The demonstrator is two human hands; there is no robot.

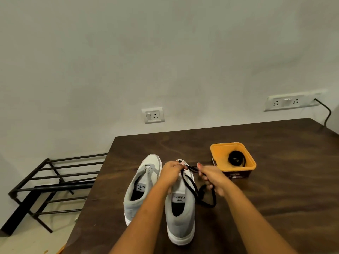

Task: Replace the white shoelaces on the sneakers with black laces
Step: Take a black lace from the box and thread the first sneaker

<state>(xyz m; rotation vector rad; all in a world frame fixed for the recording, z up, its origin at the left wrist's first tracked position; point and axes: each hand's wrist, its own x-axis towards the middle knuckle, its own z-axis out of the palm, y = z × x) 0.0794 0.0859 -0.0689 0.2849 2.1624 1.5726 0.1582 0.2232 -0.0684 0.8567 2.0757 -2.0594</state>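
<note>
Two grey and white sneakers stand side by side on the dark wooden table (275, 198), toes away from me. The left sneaker (141, 187) has no lace in it. Over the toe end of the right sneaker (180, 213), my left hand (170, 173) pinches a black lace (194, 191). My right hand (212, 177) grips the same lace just to the right of the shoe; its slack loops down onto the table beside the shoe. A second black lace (236, 159) lies coiled in an orange tub (220, 151).
The orange tub stands behind and to the right of the shoes. A black metal rack (55, 180) stands on the floor off the table's left edge. Wall sockets (153, 115) sit above the table's far edge, and a black cable (327, 114) hangs at the far right.
</note>
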